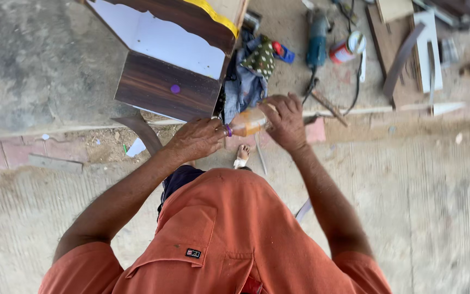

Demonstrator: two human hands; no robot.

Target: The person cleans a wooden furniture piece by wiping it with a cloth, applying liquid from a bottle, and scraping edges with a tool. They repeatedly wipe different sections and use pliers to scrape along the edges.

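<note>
In the head view both of my hands are raised in front of my orange shirt and meet on a small clear plastic bottle (247, 123) of orange liquid, held sideways. My right hand (285, 121) wraps the bottle's body. My left hand (197, 139) grips its neck end, where a purple ring shows. Whether the cap is on is hidden by my fingers. Below the bottle, one of my feet (241, 155) in a sandal shows on the ground.
A dark wood-grain cabinet piece (165, 87) with white inner panels stands on a concrete slab at upper left. Bundled cloth (248, 76), an angle grinder (316, 41) with cord, a red-and-white can (346, 49) and wooden boards (403, 49) lie beyond.
</note>
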